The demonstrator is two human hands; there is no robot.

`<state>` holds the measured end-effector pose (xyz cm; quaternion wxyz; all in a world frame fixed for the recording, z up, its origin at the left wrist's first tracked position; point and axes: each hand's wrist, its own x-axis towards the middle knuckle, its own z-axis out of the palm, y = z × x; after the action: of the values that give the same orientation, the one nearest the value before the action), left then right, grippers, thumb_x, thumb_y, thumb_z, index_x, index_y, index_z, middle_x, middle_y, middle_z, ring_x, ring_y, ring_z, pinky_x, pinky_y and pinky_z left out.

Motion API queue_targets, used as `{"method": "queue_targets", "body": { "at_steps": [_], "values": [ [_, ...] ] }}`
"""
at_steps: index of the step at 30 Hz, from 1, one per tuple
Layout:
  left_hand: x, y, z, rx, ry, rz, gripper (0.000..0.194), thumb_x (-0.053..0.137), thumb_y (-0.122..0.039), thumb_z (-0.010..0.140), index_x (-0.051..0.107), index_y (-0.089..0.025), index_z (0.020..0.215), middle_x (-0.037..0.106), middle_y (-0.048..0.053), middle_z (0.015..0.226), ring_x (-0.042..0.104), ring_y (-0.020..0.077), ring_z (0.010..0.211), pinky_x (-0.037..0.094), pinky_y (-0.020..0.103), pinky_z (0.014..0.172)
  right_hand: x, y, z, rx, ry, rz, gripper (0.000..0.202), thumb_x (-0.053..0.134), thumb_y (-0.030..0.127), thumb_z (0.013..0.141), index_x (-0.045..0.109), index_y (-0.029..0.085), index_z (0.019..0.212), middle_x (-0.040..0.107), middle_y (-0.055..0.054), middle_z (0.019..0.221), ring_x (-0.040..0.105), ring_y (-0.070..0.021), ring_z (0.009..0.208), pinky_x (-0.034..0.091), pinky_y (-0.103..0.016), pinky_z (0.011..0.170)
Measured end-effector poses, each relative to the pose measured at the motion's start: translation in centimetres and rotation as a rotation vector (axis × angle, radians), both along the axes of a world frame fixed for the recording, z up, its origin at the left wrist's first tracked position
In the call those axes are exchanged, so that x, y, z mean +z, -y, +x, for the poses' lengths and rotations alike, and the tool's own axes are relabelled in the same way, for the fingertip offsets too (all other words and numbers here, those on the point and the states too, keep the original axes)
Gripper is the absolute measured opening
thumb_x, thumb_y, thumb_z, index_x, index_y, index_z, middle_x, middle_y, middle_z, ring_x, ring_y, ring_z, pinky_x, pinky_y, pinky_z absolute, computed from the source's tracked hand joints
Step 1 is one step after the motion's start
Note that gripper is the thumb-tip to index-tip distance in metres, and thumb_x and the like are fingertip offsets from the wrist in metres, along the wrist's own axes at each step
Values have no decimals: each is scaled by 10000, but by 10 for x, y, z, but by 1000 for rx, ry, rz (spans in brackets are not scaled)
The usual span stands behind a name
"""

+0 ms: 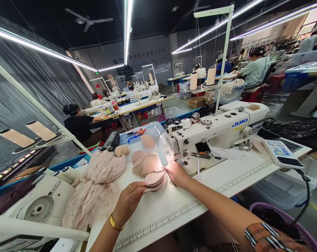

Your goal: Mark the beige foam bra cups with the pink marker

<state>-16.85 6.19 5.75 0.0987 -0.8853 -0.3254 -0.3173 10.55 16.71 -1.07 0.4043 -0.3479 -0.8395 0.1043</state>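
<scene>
A fanned stack of pinkish-beige bra pads [155, 182] lies on the white sewing table, below the lit needle area of a JUKI sewing machine [213, 126]. My left hand [131, 199], with a ring and a gold bangle, pinches the left edge of this stack. At the stack's pointed right end, my right hand [177, 173] has its fingers closed on the tips, close beside the machine head; its fingertips are partly hidden. More beige pads [145, 164] lie in overlapping piles just behind, and one pad [147, 141] rests farther back.
Crumpled beige lace fabric [103, 171] is heaped at left, near a small pile of round pads [121, 151]. Thread snips [200, 155] lie on the machine bed. A clear plastic bin [153, 129] stands behind the table. Thread cones [194, 81] rise above. Other people sit at machines beyond.
</scene>
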Motion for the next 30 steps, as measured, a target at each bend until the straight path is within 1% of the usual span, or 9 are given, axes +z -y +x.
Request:
{"method": "queue_targets", "body": {
  "at_steps": [4, 7, 12, 15, 18, 21, 23, 26, 30],
  "values": [
    [-4, 2, -4, 1, 8, -6, 169, 514, -131, 1082, 648, -227, 1117, 795, 65, 1123, 761, 183, 1055, 650, 300, 890, -2, 3, 2, 29, -82, 15, 398, 522, -14, 914, 762, 203, 1145, 763, -93, 1029, 660, -266, 1039, 558, -394, 911],
    [-7, 4, -6, 4, 7, -15, 168, 519, -132, 1082, 653, -226, 1115, 793, 64, 1132, 761, 179, 1049, 650, 292, 886, -1, 10, 7, 40, -132, 11, 371, 523, 7, 941, 760, 200, 1151, 760, -92, 1019, 656, -263, 1015, 556, -402, 916],
    [-10, 3, -7, 7, 12, -13, 158, 521, -129, 1079, 643, -226, 1100, 794, 64, 1138, 761, 184, 1049, 648, 290, 878, 11, 21, 9, 23, -179, -51, 303, 461, 114, 1046, 749, 177, 1114, 736, -106, 979, 638, -278, 973, 547, -412, 868],
    [-11, 2, -6, 9, 15, -12, 165, 524, -124, 1077, 648, -228, 1109, 794, 65, 1146, 762, 187, 1058, 647, 291, 887, 22, 27, 10, 91, -158, -104, 302, 453, 158, 1077, 735, 195, 1180, 745, -88, 1022, 672, -245, 988, 558, -374, 886],
    [-11, 2, -6, 6, 20, -16, 172, 525, -122, 1076, 649, -230, 1128, 796, 64, 1142, 761, 183, 1068, 648, 289, 900, 27, 29, 17, 233, -69, -139, 406, 544, 132, 997, 658, 223, 1375, 737, -75, 1236, 698, -208, 1076, 566, -324, 940],
    [-10, 1, -5, 3, 30, -23, 173, 523, -128, 1076, 651, -233, 1126, 799, 64, 1131, 763, 182, 1068, 653, 286, 904, 25, 24, 30, 287, 34, -141, 730, 620, 79, 827, 529, 224, 1537, 640, -114, 1450, 611, -274, 1317, 512, -402, 1072],
    [-8, -1, -4, 1, 39, -24, 169, 529, -135, 1071, 657, -234, 1120, 800, 65, 1130, 769, 182, 1049, 658, 283, 894, 21, 18, 36, 273, 88, -128, 814, 619, 55, 775, 501, 224, 1562, 596, -138, 1506, 531, -322, 1413, 462, -463, 1117],
    [-7, -3, -3, -1, 59, -21, 190, 536, -122, 1052, 665, -242, 1122, 804, 62, 1125, 781, 184, 1015, 669, 277, 864, 15, 10, 31, 231, 133, -95, 746, 651, 69, 796, 536, 209, 1520, 642, -147, 1431, 563, -325, 1352, 442, -463, 1108],
    [-7, 0, -7, 32, 85, -31, 215, 547, -190, 1040, 677, -320, 1152, 815, 21, 1128, 801, 218, 971, 707, 317, 795, 18, 10, 4, 163, 179, -28, 504, 718, 128, 864, 638, 189, 1357, 737, -99, 1204, 654, -289, 1141, 473, -414, 1009]
  ]
}}
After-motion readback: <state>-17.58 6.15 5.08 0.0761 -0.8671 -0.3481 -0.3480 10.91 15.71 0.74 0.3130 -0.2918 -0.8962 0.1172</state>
